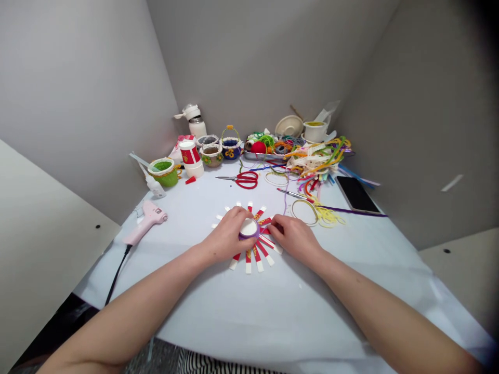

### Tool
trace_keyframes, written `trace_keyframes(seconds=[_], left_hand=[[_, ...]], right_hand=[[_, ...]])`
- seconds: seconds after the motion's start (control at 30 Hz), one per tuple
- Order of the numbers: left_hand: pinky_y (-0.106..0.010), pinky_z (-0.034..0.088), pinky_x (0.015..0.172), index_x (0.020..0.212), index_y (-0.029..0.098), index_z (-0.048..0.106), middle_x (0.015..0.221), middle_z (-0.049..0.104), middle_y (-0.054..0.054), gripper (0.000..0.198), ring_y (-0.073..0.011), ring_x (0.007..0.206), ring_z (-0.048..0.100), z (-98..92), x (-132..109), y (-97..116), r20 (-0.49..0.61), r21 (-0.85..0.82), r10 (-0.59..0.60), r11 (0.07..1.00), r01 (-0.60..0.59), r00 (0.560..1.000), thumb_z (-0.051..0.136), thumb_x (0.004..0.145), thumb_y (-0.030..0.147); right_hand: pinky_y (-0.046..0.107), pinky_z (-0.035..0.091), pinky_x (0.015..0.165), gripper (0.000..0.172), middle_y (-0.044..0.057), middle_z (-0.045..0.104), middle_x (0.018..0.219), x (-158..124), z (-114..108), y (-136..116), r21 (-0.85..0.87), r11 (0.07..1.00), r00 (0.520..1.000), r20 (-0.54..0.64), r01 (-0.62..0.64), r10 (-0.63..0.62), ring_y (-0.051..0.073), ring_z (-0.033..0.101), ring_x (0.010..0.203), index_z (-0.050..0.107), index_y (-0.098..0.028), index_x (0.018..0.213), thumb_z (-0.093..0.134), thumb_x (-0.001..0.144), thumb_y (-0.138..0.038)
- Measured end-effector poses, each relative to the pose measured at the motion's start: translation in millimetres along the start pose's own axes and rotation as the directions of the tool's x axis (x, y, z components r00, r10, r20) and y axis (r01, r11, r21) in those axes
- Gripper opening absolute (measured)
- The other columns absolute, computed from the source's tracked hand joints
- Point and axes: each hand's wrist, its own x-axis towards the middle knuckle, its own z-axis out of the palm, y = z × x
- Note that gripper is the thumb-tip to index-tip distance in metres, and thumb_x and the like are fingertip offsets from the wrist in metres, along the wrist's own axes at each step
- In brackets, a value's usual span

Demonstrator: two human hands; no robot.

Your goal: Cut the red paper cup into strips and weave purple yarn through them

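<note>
"Why does the left hand [226,234] grip the cut cup [248,227]?"
"Probably to steady it: purple yarn [258,232] rings the smooth round white middle under its fingers, and flat, glossy red-and-white strips [258,257] radiate outward."
"And the right hand [295,235]?"
"Fingertips bunched over the nearest strips; I can't tell whether they pinch yarn."

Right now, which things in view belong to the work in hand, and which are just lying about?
In use:
paper cup, its cut strips splayed, held by the left hand
purple band around it, apparently yarn
right hand, at the strips

Apparently just lying about:
red-handled scissors
pink glue gun
pen
phone
</note>
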Motion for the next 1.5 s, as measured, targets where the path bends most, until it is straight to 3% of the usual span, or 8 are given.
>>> trace_keyframes(seconds=[0.17, 0.4, 0.57, 0.73, 0.83, 1.13, 1.3, 1.5], left_hand=[[-0.045, 0.046, 0.102, 0.120, 0.020, 0.054, 0.122, 0.059, -0.010, 0.046, -0.0292, 0.117, 0.056, 1.3, 1.5, -6.7, 0.018, 0.020, -0.053, 0.998, 0.053, 0.998, 0.076, 0.080, 0.025], [-0.045, 0.044, 0.101, 0.118, 0.022, 0.059, 0.124, 0.063, -0.008, 0.049, -0.0301, 0.117, 0.054, -17.2, 7.3, -20.5, 0.100, 0.026, -0.057, 0.998, 0.055, 0.993, 0.082, 0.075, 0.026], [-0.041, 0.044, 0.097, 0.118, 0.023, 0.061, 0.119, 0.065, -0.006, 0.048, -0.0286, 0.111, 0.057, -30.8, 10.6, -30.8, 0.186, 0.003, -0.039, 0.999, 0.039, 0.982, 0.081, 0.075, 0.026], [-0.039, 0.045, 0.094, 0.119, 0.025, 0.062, 0.116, 0.065, -0.005, 0.049, -0.0271, 0.107, 0.058, -33.5, 10.8, -36.9, 0.200, -0.022, -0.041, 0.999, 0.046, 0.979, 0.082, 0.075, 0.028], [-0.039, 0.045, 0.094, 0.120, 0.026, 0.063, 0.118, 0.064, -0.005, 0.049, -0.0274, 0.109, 0.058, -33.5, 10.6, -36.3, 0.203, -0.042, -0.035, 0.998, 0.044, 0.979, 0.082, 0.075, 0.030], [-0.041, 0.045, 0.096, 0.119, 0.026, 0.064, 0.122, 0.064, -0.006, 0.046, -0.0281, 0.114, 0.056, -33.9, 10.6, -34.6, 0.211, -0.062, -0.036, 0.997, 0.050, 0.977, 0.081, 0.076, 0.028], [-0.040, 0.045, 0.098, 0.119, 0.025, 0.063, 0.122, 0.064, -0.006, 0.047, -0.0272, 0.114, 0.056, -34.6, 10.1, -32.1, 0.225, -0.066, -0.025, 0.997, 0.041, 0.974, 0.081, 0.075, 0.025], [-0.041, 0.044, 0.100, 0.119, 0.025, 0.062, 0.121, 0.064, -0.006, 0.047, -0.0267, 0.115, 0.056, -33.9, 7.6, -16.3, 0.315, -0.093, 0.050, 0.995, -0.022, 0.948, 0.080, 0.076, 0.020]], right_hand=[[0.027, 0.037, 0.066, 0.018, 0.003, 0.069, 0.082, -0.4, -4.7, 0.9, 0.030, 1.000, 1.000, 0.012, 0.009, -0.009, 0.018, 0.061, 0.077, 0.064, -0.021, 0.081, 0.054, 0.094, -0.027], [0.028, 0.045, 0.079, 0.015, 0.005, 0.062, 0.097, -7.0, -16.1, 7.5, 0.166, 0.967, 0.981, -0.018, 0.191, -0.191, 0.017, 0.061, 0.088, 0.069, -0.020, 0.091, 0.054, 0.093, -0.016], [0.027, 0.044, 0.075, 0.022, 0.004, 0.065, 0.093, -22.7, -26.8, -3.7, 0.169, 0.934, 0.937, 0.108, 0.313, -0.334, 0.017, 0.062, 0.085, 0.068, -0.020, 0.100, 0.051, 0.092, -0.009], [0.026, 0.040, 0.066, 0.022, 0.005, 0.063, 0.085, -42.8, -22.8, -20.4, 0.070, 0.910, 0.869, 0.278, 0.408, -0.410, 0.016, 0.059, 0.074, 0.065, -0.017, 0.078, 0.051, 0.090, -0.005], [0.026, 0.038, 0.064, 0.020, 0.005, 0.064, 0.084, -49.1, -16.3, -26.5, 0.042, 0.908, 0.852, 0.330, 0.416, -0.406, 0.017, 0.060, 0.072, 0.065, -0.016, 0.077, 0.052, 0.089, -0.005], [0.026, 0.039, 0.065, 0.021, 0.006, 0.066, 0.085, -49.6, -14.5, -29.3, 0.069, 0.953, 0.881, 0.367, 0.296, -0.300, 0.018, 0.062, 0.075, 0.065, -0.017, 0.078, 0.051, 0.086, -0.004], [0.028, 0.039, 0.068, 0.021, 0.005, 0.063, 0.085, -41.2, -19.4, -18.8, -0.013, 0.973, 0.947, 0.231, 0.231, -0.222, 0.018, 0.060, 0.076, 0.063, -0.018, 0.078, 0.050, 0.089, -0.007], [0.027, 0.040, 0.070, 0.015, 0.004, 0.063, 0.085, -19.1, -15.3, -2.4, 0.033, 0.995, 0.991, 0.088, 0.098, -0.100, 0.017, 0.059, 0.079, 0.063, -0.018, 0.081, 0.053, 0.092, -0.015]])
